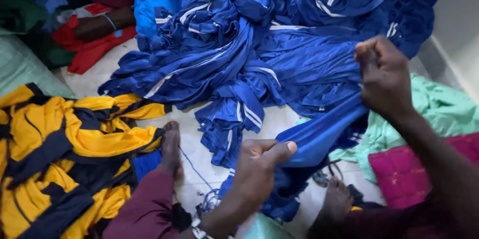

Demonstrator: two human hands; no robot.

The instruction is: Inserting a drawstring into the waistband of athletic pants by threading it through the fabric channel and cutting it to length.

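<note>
We hold a blue garment (pixel 319 136) stretched between both hands, near us, above the floor (pixel 199 169). Our left hand (pixel 259 161) has its fingers clamped on the near end; our right hand (pixel 383 77) pinches the far end. A blue thread (pixel 192 166) trails by our foot (pixel 171 144) and could snag; hard pulling might tear a seam.
</note>
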